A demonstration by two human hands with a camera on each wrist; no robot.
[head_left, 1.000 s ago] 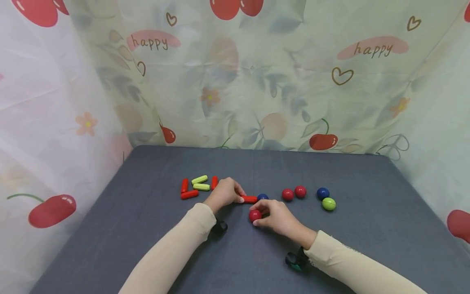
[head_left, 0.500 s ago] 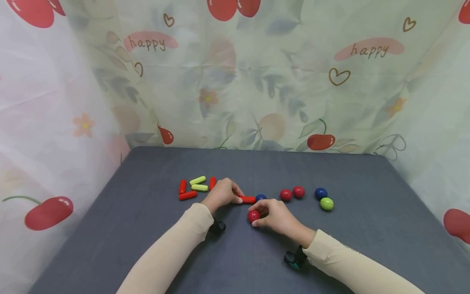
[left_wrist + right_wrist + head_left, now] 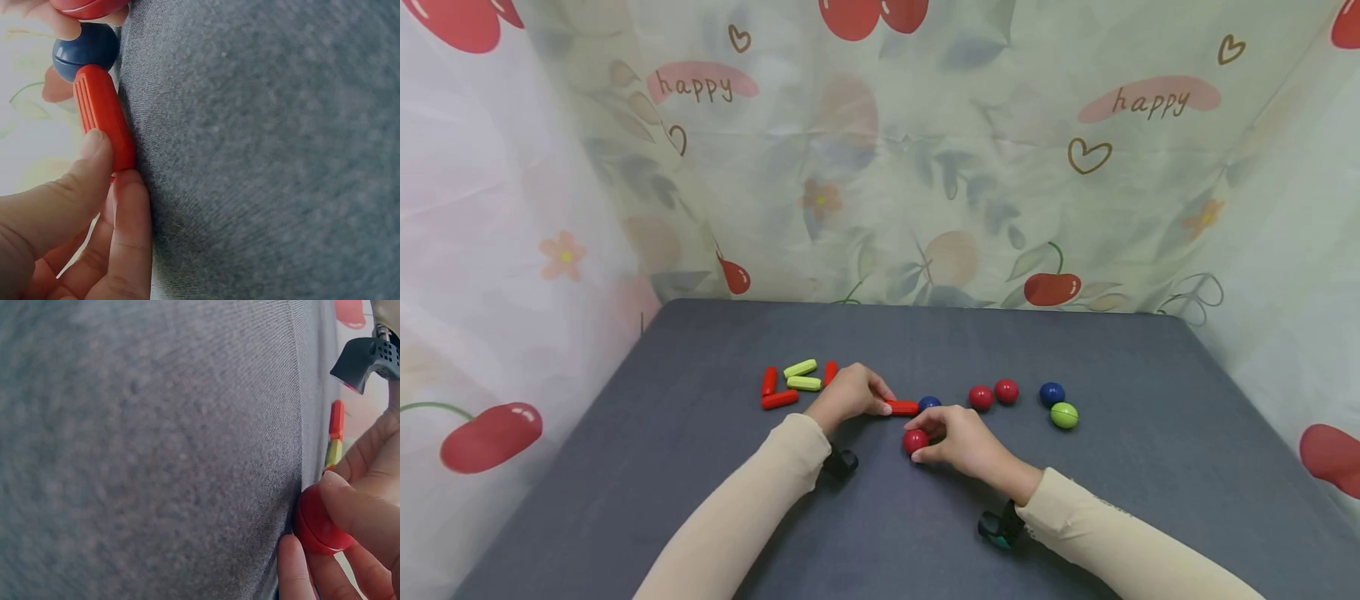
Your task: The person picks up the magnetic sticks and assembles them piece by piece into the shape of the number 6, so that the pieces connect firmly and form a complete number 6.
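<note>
— Nothing visibly slid on the worktop since the frame a second earlier. Everything shifted slightly left together, hands included, so probably just head-camera drift.
— Hand states?
— Left hand pinched the red rod near its left end. Right hand was clamped on the red ball, thumb against fingers.
— Positions?
— Rod: about midway between left and right edges, right end touching the blue ball. Red ball: on the near-edge side of the blue one, apart from it in the head view. Couldn't tell if it bore on the cloth.
— How to do it well?
— My read: steadying the rod-ball joint. Rod axis needed to aim at the ball's centre, light pinch, no sideways push; off-centre force could have rolled it farward. Red ball wanted a low, slow hand, knuckles clear of the loose red pair toward the right edge.
</note>
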